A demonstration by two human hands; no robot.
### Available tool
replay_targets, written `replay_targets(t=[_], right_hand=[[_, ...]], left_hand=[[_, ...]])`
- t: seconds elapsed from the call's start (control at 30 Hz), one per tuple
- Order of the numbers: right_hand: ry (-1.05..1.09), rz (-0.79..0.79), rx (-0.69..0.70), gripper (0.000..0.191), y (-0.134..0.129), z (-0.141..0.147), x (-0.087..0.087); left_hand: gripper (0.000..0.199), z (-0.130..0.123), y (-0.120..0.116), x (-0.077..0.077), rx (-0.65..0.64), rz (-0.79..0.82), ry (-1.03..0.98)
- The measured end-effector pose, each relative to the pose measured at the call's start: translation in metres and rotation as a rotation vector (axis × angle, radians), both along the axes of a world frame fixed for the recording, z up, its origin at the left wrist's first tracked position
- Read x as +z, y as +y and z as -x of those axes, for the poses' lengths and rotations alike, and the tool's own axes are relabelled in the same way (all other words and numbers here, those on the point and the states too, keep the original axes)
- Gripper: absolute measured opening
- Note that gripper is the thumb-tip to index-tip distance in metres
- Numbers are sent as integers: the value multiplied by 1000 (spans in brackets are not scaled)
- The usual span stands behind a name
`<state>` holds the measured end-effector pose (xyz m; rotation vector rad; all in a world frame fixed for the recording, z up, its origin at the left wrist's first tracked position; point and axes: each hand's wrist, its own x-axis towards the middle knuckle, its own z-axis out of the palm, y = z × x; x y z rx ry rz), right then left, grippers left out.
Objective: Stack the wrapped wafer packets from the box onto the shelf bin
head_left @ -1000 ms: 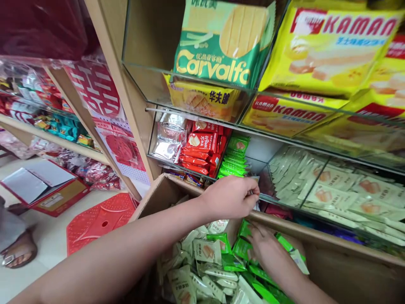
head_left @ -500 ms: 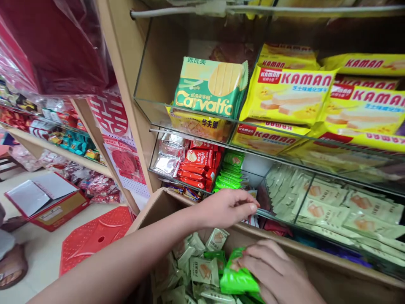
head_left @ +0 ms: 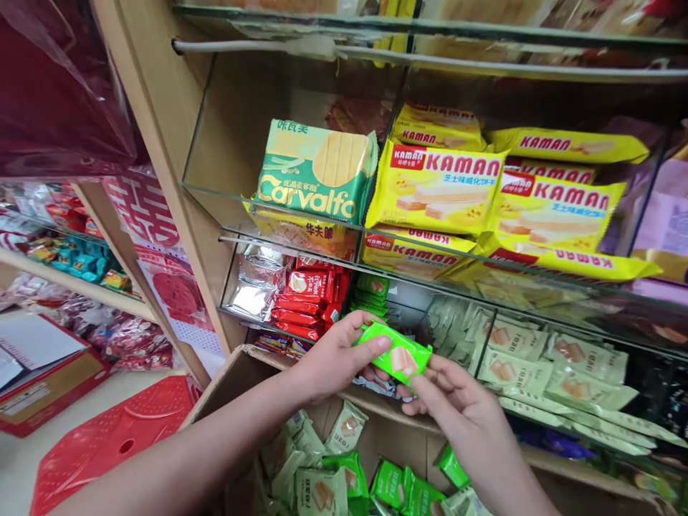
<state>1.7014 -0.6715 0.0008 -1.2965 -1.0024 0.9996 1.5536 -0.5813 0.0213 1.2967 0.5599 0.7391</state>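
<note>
A bright green snack packet (head_left: 400, 355) with a wafer picture is held between both hands, above the back edge of the cardboard box (head_left: 236, 365). My left hand (head_left: 341, 355) grips its left end, thumb on top. At its right end my right hand (head_left: 454, 394) pinches it with the thumb in front. Below, the box holds loose green packets (head_left: 388, 484) mixed with pale cream packets (head_left: 322, 493). Just behind my hands, similar green packets (head_left: 370, 295) stand stacked in a shelf compartment, partly hidden.
Left of the green stack lie red packets (head_left: 306, 290) and silver packets (head_left: 252, 283). Pale packets (head_left: 516, 358) fill compartments to the right. Above are yellow wafer packs (head_left: 438, 190) behind a glass front. A red plastic stool (head_left: 112, 437) stands on the floor at left.
My right hand has risen from the box with a green packet. My left hand, which was empty over the box edge, now grips that packet too. The view has shifted right.
</note>
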Motion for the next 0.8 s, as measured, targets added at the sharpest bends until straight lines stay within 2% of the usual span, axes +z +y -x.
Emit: replay_targets(t=[0.1, 0.23, 0.3, 0.4, 0.47, 0.53, 0.63, 0.73, 0.8], right_hand=[[40, 21, 45, 31, 4, -2, 3], [20, -45, -3, 26, 1, -11, -5], [-20, -49, -13, 24, 0, -16, -7], [-100, -33, -75, 27, 9, -23, -2], [-172, -79, -187, 30, 27, -27, 5], [-197, -103, -274, 31, 54, -30, 11], [-170, -67, -304, 33, 103, -31, 13], [-177, -66, -334, 29, 148, -26, 5], [-205, -63, -330, 26, 168, -22, -4]], left_hand=[[39, 1, -1, 1, -70, 32, -35], [31, 0, -3, -1, -78, -31, -61], [25, -3, -3, -5, 5, -89, 8], [20, -6, -4, -10, 208, -140, 122], [18, -6, -6, -13, 328, -228, 217], [17, -4, -9, -13, 382, -409, 358], [16, -1, -13, -11, 309, -676, 569], [14, 0, -15, -10, 229, -829, 674], [14, 0, -15, -12, 199, -893, 692]])
